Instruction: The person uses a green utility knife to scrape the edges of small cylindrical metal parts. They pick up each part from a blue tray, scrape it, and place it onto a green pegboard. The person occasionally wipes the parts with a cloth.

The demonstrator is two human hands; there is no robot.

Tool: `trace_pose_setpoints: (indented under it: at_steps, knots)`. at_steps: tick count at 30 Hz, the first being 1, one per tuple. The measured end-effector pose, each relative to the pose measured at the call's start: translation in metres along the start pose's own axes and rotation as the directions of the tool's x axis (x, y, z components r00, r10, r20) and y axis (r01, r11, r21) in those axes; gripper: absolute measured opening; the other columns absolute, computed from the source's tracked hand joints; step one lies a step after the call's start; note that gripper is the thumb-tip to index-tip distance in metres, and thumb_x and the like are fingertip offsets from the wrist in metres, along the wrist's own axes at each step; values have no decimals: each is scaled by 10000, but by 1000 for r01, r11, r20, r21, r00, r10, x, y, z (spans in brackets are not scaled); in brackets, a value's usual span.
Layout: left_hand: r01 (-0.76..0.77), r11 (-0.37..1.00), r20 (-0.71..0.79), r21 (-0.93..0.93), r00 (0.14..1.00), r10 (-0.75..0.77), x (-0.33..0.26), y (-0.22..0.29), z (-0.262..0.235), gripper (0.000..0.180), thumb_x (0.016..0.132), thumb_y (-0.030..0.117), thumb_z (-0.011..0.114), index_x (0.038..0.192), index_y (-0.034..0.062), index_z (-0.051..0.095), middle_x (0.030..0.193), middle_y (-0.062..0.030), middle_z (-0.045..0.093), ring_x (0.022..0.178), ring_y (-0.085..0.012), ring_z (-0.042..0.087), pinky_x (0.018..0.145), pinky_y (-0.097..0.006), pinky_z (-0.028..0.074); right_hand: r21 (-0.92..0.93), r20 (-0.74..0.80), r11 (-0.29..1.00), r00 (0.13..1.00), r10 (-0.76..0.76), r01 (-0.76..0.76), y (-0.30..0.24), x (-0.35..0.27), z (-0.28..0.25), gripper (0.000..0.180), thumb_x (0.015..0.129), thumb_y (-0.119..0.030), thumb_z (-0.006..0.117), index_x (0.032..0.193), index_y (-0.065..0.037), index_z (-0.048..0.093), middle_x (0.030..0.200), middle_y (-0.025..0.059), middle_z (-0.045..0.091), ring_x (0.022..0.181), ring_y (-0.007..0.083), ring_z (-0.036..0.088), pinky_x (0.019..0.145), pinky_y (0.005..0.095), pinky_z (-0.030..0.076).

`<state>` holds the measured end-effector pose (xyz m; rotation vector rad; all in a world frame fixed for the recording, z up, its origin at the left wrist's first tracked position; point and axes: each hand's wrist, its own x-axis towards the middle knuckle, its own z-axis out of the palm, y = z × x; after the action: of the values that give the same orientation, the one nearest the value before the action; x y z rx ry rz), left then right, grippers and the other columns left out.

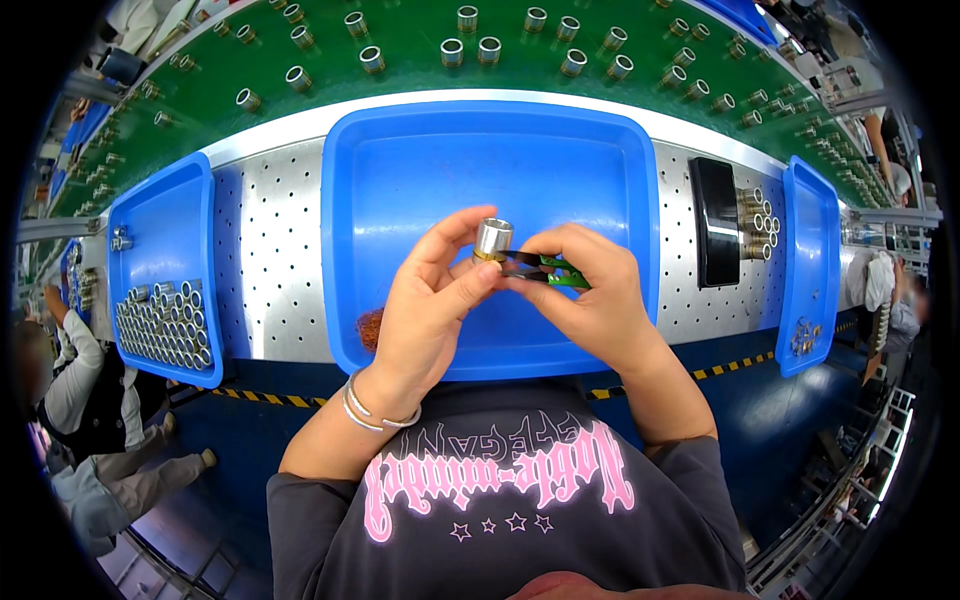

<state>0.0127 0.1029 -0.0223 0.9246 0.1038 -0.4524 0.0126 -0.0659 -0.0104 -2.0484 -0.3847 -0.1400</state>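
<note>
Between the thumb and fingers of my left hand [430, 290] is a short silver metal cylinder [493, 238] with a hollow top and a copper-coloured lower part. My right hand [597, 300] grips small green-handled snips [565, 272]. Their dark blades reach the lower part of the cylinder, close to my left thumb. Whether the blades touch it I cannot tell. Both hands are over a large blue tray [490, 112]. A tangle of copper wire scraps [371, 330] lies in the tray, partly hidden behind my left wrist.
A blue tray [208, 280] on the left holds many similar cylinders. On the perforated metal table [270, 250], a black phone [714, 222] lies right, beside clustered cylinders [758, 224]. Another blue tray [812, 270] holds small parts. Cylinders stand along the green conveyor [420, 75]. People are at the left.
</note>
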Motion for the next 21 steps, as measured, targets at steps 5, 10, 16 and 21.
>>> trace_pose_setpoints:
  at_steps: [5,10,16,21]
  knots:
    - [53,998,29,-29,998,-52,2,1,-2,421,881,115,575,1270,35,433,1078,-77,567,1000,-161,566,861,-284,464,27,-38,1000,999,-12,13,3,-1,-4,226,660,48,647,871,-22,607,836,105,619,734,223,616,613,283,480]
    - [43,999,25,-26,999,-42,4,-2,-3,423,886,114,567,1277,34,428,1065,-88,579,1003,-172,570,872,-294,463,58,-95,998,995,-29,34,5,-1,-4,251,650,79,637,879,-16,600,897,127,623,777,234,620,653,283,488]
    - [110,991,78,-73,991,-104,4,-1,-4,424,894,113,552,1288,25,423,1109,-115,579,974,-192,596,866,-298,473,247,-89,968,994,66,-43,6,-4,-3,260,670,114,605,897,-9,589,948,120,635,821,213,627,687,274,498]
    - [126,991,82,-51,989,-122,4,1,-4,452,886,78,553,1308,12,407,1146,-132,568,980,-203,602,867,-292,478,295,-53,951,993,108,-88,6,-3,-5,263,670,126,595,896,-7,578,946,117,637,838,216,637,712,285,508]
